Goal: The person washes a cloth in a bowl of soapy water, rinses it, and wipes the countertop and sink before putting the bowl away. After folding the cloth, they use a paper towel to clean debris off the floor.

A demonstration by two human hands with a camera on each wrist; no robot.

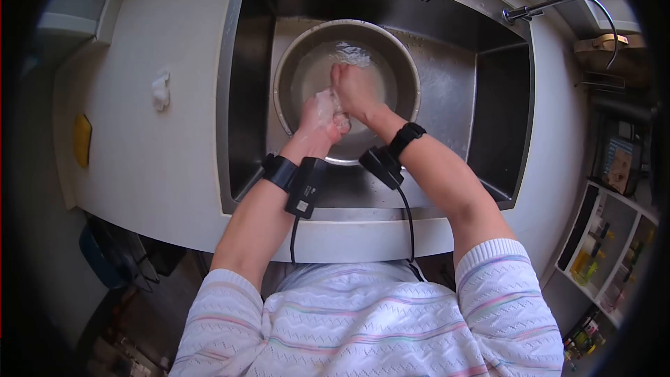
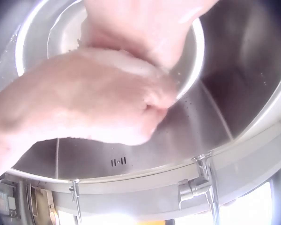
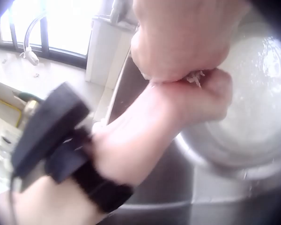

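Below striped white knit sleeves [image 1: 223, 318], wore black straps [image 1: 280, 171] on both wrists. Just beyond, bent the left hand [image 1: 321, 123] close against the right hand [image 1: 356, 91], with fingers folded in on both. Gripped between them a crumpled white cloth [image 3: 195, 78], largely hidden; saw only a ragged wisp in the right-wrist view, so could not tell size or make. Had it within the outline of the round metal basin [image 1: 287, 73], seemingly above the cloudy, rippled water [image 1: 351, 54] rather than under.

Judged the wet handwork to be partway: already done, the filling of the basin and its placing in the steel sink [image 1: 447, 101]; apparently in hand, a squeezing or rubbing of the cloth. Found no sign of completion. By inference, left undone: release of the cloth and emptying of the basin.

Farther off, on the white countertop [image 1: 185, 157], noticed a crumpled white scrap [image 1: 160, 91] and, near the edge, a yellow sponge [image 1: 82, 141], both well apart from the hands. Past the sink's far right corner, made out a gooseneck spout [image 1: 558, 1], with no visible stream.
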